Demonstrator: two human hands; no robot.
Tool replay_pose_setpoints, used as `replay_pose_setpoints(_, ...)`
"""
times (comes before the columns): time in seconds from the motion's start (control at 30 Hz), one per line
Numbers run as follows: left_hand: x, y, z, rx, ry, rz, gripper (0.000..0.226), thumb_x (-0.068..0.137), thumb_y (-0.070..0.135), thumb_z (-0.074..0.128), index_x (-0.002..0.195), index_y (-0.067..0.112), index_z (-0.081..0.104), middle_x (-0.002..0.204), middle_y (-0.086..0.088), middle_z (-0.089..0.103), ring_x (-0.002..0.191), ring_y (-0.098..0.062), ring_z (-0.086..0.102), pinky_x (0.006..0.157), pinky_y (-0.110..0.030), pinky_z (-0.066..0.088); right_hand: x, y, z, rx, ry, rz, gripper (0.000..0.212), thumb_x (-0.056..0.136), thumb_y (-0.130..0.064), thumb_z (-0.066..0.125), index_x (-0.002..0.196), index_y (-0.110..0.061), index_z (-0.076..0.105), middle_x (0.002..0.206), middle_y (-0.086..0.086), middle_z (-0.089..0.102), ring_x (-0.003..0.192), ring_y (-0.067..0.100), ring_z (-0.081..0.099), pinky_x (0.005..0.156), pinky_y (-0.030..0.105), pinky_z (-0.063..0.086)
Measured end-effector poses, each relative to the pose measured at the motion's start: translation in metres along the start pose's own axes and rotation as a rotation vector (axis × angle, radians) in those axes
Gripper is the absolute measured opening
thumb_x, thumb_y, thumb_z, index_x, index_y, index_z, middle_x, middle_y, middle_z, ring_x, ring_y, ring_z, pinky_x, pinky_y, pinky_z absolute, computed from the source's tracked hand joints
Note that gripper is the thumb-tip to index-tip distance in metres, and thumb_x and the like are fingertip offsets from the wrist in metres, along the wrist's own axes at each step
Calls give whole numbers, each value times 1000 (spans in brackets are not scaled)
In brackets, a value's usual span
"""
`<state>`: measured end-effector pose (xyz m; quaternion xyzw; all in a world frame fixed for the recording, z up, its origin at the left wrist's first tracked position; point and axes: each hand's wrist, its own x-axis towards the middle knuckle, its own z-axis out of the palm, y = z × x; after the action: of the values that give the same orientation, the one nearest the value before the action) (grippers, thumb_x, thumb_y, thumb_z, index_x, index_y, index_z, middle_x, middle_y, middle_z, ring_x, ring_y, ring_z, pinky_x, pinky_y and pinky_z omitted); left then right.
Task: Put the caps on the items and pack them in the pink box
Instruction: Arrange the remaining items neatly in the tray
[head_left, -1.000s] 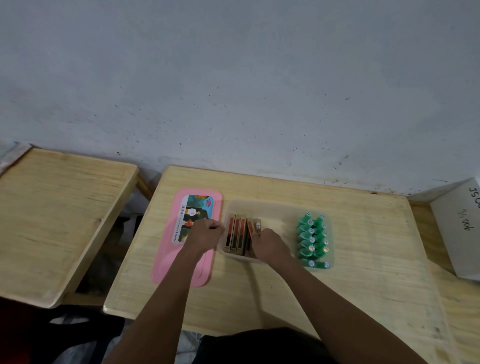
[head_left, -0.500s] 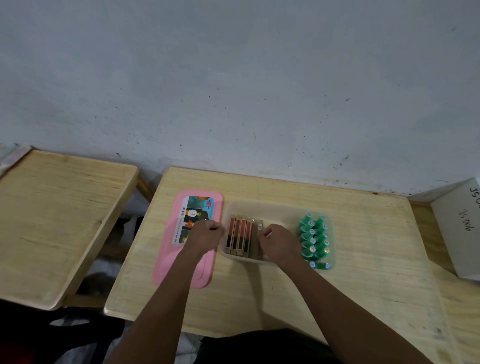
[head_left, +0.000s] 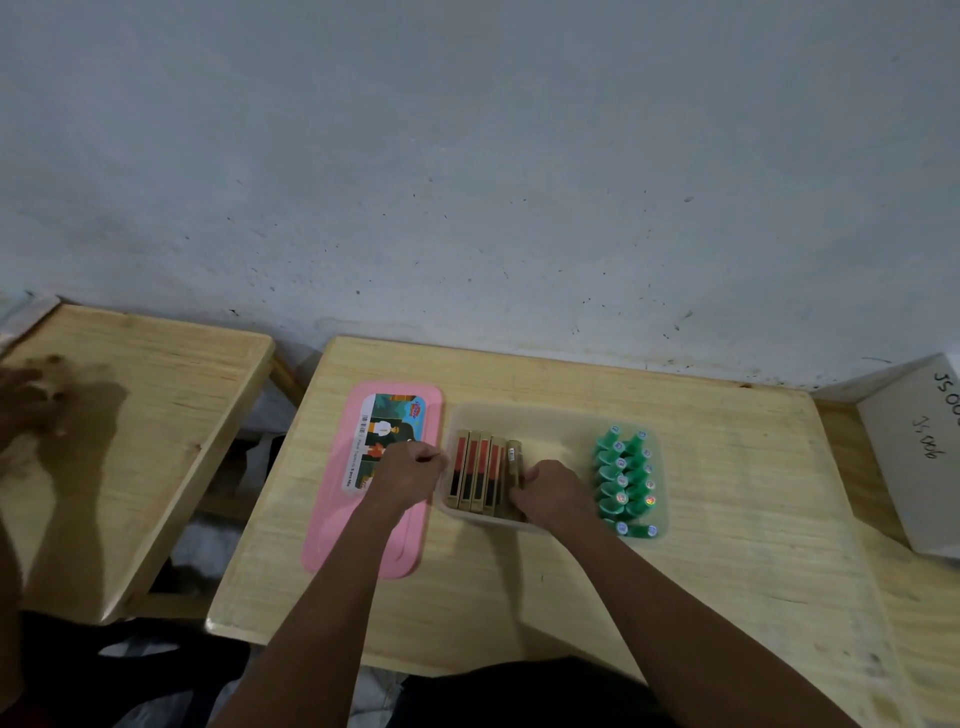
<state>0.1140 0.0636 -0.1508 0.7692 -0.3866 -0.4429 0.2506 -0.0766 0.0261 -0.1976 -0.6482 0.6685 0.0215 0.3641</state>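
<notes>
A pale grey, speckled wall (head_left: 467, 156) fills the upper half of my view. Below it stands the light wooden table (head_left: 571, 597) I work at. A second wooden table (head_left: 156, 415) sits off to its left, and a white cardboard box with handwriting (head_left: 914, 467) is at the far right.

On my table the flat pink plastic box (head_left: 358, 540), rounded at the corners and carrying a picture label, lies just left of a translucent plastic tray (head_left: 550, 421). My left hand (head_left: 410, 467) is curled into a fist over the pink box's right edge, against the tray's left rim; I see nothing inside it. My right hand (head_left: 553, 493) reaches into the middle of the tray, fingers wrapped round the rightmost gold stick (head_left: 514, 462). That stick ends a row with four gold-edged rectangular sticks with red and black bodies (head_left: 475, 473), packed side by side in the tray's left part.

The green cone-shaped plastic pieces (head_left: 623, 478) lie in two columns at the tray's right end, apart from the sticks. Over the second table, at the far left edge, another person's blurred hand (head_left: 31, 410) shows.
</notes>
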Motion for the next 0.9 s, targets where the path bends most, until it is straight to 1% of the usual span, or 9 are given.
replay_pose_setpoints(0.13,0,-1,0,22,12,2,13,92,14,57,95,8,68,80,-5,66,70,-15,60,79,-35,56,2,-2,2,3,-27,20,26,75,-42,63,75,-16,63,70,2,65,70,21,64,63,30,51)
replay_pose_setpoints(0.23,0,-1,0,31,12,2,14,92,14,57,98,7,67,80,-2,65,70,-14,60,81,-36,56,2,-2,4,-13,-10,39,27,73,-43,60,72,-16,59,64,0,56,66,23,59,58,27,44)
replay_pose_setpoints(0.33,0,-1,1,36,15,3,14,92,13,57,99,6,67,79,-2,64,70,-13,59,81,-35,55,1,0,4,1,20,42,29,74,-43,59,69,-14,57,60,0,51,63,24,57,56,27,44)
replay_pose_setpoints(0.47,0,0,0,9,19,1,15,92,13,58,100,5,67,76,-6,63,63,-15,56,74,-32,54,0,1,3,39,30,32,39,77,-48,60,59,-16,45,55,0,45,61,25,54,52,25,37)
replay_pose_setpoints(0.53,0,0,0,13,21,0,14,92,14,58,98,7,68,75,-6,64,63,-15,57,76,-33,55,0,1,2,87,35,42,43,78,-50,58,56,-15,46,53,0,46,56,23,52,49,24,35)
replay_pose_setpoints(0.63,1,1,0,15,16,-1,13,92,14,57,98,8,67,76,-4,63,65,-14,57,75,-33,55,-2,1,-4,256,7,61,48,86,-43,57,48,-13,51,44,0,46,44,16,46,48,24,34)
replay_pose_setpoints(0.7,1,0,1,8,17,-5,13,92,14,57,99,8,67,76,-3,63,66,-13,57,73,-31,54,-3,1,-9,407,-30,104,47,89,-33,56,47,-14,52,46,2,49,46,17,46,52,26,35)
replay_pose_setpoints(0.8,1,-1,1,0,17,-4,14,92,15,57,100,7,67,78,-3,64,68,-13,57,75,-33,54,-2,2,-16,774,-120,270,29,92,-25,49,70,-10,61,68,10,60,63,24,55,61,32,43)
replay_pose_setpoints(0.9,1,-1,1,-1,11,-11,15,93,15,57,101,7,67,80,-3,64,69,-13,58,77,-34,54,0,5,-22,965,-167,407,24,94,-12,37,82,-8,57,72,11,60,63,23,55,59,33,47)
